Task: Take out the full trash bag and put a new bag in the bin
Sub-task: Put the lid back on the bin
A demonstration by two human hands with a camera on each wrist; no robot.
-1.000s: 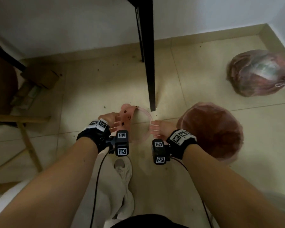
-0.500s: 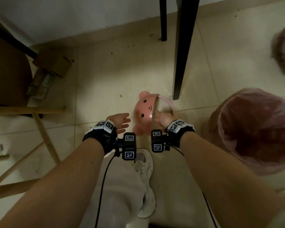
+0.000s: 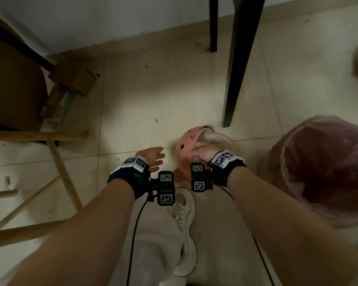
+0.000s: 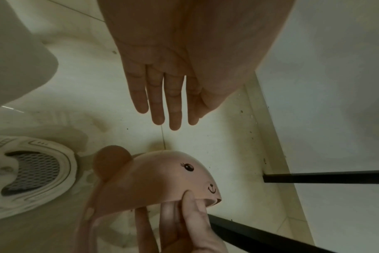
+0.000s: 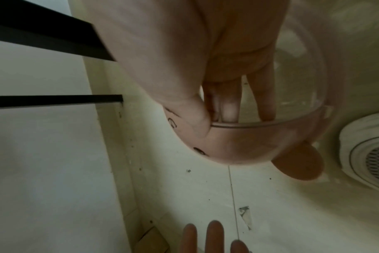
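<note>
My right hand (image 3: 205, 154) pinches the pink bear-faced plastic bin lid (image 3: 187, 145) by its rim, left hand (image 3: 153, 159) flat, empty beside; next, probably, seat it on the pink-bagged round bin (image 3: 293, 162) right of my fingers.

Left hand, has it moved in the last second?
Yes. The left hand has let go of the pink bear lid and drawn leftward, farther from the black table leg.

Right hand (image 5: 206, 71) pinches pink bear lid (image 5: 238, 143) rim; white shoe (image 5: 368, 154) beside.
</note>
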